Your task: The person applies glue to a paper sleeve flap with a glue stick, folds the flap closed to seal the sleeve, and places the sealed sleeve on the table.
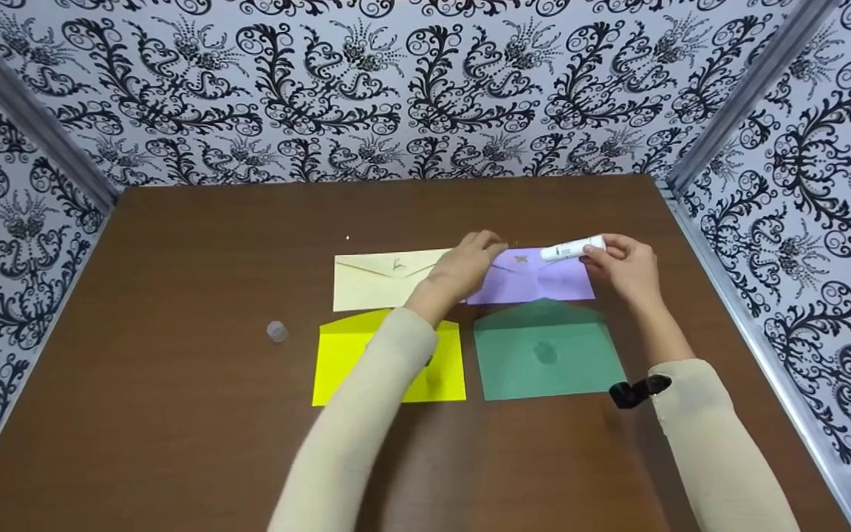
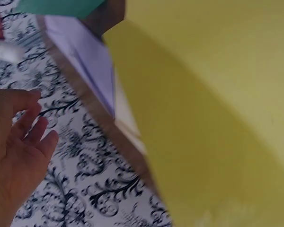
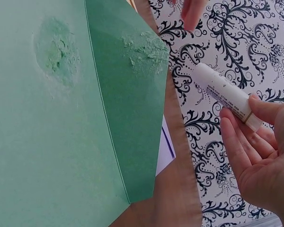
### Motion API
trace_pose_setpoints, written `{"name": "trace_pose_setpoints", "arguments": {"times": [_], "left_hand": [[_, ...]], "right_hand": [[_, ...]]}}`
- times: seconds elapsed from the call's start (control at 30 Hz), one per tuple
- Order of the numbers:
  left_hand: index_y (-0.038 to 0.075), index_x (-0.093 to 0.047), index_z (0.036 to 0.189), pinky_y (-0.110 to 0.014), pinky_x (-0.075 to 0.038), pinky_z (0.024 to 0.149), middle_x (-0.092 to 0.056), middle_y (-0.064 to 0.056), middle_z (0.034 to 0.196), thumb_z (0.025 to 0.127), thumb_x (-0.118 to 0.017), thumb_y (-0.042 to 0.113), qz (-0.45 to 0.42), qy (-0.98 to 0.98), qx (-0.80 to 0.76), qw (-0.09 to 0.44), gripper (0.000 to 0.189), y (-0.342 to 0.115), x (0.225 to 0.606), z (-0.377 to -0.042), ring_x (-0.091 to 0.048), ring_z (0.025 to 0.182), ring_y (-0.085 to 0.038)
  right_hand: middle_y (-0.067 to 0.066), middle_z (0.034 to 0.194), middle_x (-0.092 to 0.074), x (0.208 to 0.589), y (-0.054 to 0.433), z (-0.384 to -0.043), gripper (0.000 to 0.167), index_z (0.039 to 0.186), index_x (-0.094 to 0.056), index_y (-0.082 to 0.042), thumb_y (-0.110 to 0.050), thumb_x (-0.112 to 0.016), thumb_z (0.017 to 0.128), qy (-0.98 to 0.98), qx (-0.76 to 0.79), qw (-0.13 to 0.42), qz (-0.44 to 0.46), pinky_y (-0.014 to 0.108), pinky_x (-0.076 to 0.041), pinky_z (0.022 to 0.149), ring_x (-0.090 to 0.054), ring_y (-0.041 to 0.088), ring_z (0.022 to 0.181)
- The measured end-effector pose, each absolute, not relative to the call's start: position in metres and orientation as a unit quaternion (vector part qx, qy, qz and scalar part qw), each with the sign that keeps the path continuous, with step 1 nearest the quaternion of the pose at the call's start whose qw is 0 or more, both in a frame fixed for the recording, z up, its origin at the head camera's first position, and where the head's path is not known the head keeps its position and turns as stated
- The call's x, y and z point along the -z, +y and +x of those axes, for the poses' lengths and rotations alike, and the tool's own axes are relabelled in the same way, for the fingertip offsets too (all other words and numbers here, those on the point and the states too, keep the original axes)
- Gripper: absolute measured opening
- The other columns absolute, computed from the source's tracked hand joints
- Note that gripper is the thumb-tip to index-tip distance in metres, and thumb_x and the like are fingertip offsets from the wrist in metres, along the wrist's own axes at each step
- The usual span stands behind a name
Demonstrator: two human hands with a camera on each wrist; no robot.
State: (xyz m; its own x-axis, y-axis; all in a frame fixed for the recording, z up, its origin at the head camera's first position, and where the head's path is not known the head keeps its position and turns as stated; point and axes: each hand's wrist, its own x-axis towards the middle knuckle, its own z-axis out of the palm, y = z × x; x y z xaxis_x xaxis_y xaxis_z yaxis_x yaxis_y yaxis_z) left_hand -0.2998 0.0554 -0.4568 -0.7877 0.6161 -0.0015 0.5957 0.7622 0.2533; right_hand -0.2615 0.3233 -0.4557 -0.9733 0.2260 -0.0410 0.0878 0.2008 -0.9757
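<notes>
My right hand (image 1: 629,270) pinches a white glue stick (image 1: 572,249) between thumb and fingers, over the right part of the purple envelope (image 1: 536,284). My left hand (image 2: 19,146) has loosely bent fingers with nothing between them. In the head view it hovers where the cream envelope (image 1: 366,288) and the purple one meet. Both of those envelopes have their flaps folded down. Closer in lie a yellow envelope (image 1: 340,366), partly covered by my left arm, and a green envelope (image 1: 551,384), flaps raised. Rough glue smears mark the green flap (image 3: 125,118) and body.
A small translucent cap (image 1: 277,331) lies left of the envelopes on the brown table (image 1: 196,414). A tiny white speck (image 1: 348,237) is behind the cream envelope. Patterned walls (image 1: 366,81) enclose the table at the back and sides. A black device (image 1: 640,390) sits at my right sleeve.
</notes>
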Motion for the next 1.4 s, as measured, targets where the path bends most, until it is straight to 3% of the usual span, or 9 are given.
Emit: {"name": "trace_pose_setpoints", "arguments": {"times": [0.2, 0.7, 0.9, 1.1, 1.4], "left_hand": [[0.017, -0.051, 0.146, -0.032, -0.041, 0.117, -0.047, -0.004, 0.15, 0.098, -0.059, 0.009, 0.329, 0.935, -0.131, 0.02, 0.049, 0.024, 0.424, -0.279, -0.041, 0.142, -0.022], [0.016, -0.049, 0.147, -0.038, -0.051, 0.107, -0.048, -0.005, 0.149, 0.097, -0.065, 0.018, 0.315, 0.942, -0.112, 0.033, 0.052, -0.052, 0.393, -0.229, -0.045, 0.14, -0.025], [0.014, -0.054, 0.144, -0.04, -0.051, 0.107, -0.054, -0.008, 0.145, 0.095, -0.067, 0.016, 0.299, 0.948, -0.103, 0.026, 0.051, -0.086, 0.406, -0.206, -0.051, 0.135, -0.027], [0.013, -0.059, 0.139, -0.042, -0.056, 0.099, -0.058, -0.009, 0.14, 0.093, -0.071, 0.015, 0.273, 0.954, -0.119, 0.042, 0.048, -0.117, 0.443, -0.184, -0.057, 0.127, -0.029], [0.007, -0.064, 0.132, -0.049, -0.052, 0.104, -0.058, -0.017, 0.137, 0.087, -0.076, 0.009, 0.232, 0.961, -0.125, 0.08, 0.047, -0.146, 0.486, -0.166, -0.058, 0.125, -0.037]], "right_hand": [[-0.024, 0.07, -0.068, 0.451, 0.32, -0.26, 0.051, 0.133, -0.048, 0.018, -0.008, -0.067, 0.094, -0.775, -0.621, 0.054, -0.101, 0.016, -0.06, 0.07, -0.071, -0.004, 0.068], [-0.023, 0.073, -0.068, 0.451, 0.308, -0.249, 0.047, 0.129, -0.049, 0.021, -0.004, -0.066, 0.094, -0.777, -0.623, 0.063, -0.059, 0.016, -0.06, 0.069, -0.071, -0.004, 0.069], [-0.023, 0.076, -0.068, 0.451, 0.298, -0.242, 0.047, 0.128, -0.052, 0.019, -0.008, -0.068, 0.093, -0.785, -0.615, 0.059, -0.049, 0.017, -0.06, 0.072, -0.071, -0.003, 0.071], [-0.022, 0.08, -0.069, 0.449, 0.29, -0.236, 0.047, 0.126, -0.056, 0.015, -0.014, -0.071, 0.092, -0.793, -0.605, 0.054, -0.042, 0.021, -0.06, 0.075, -0.072, -0.002, 0.075], [-0.017, 0.088, -0.072, 0.45, 0.279, -0.23, 0.045, 0.126, -0.057, 0.014, -0.013, -0.07, 0.093, -0.794, -0.605, 0.046, -0.011, 0.023, -0.061, 0.074, -0.072, -0.002, 0.077]]}}
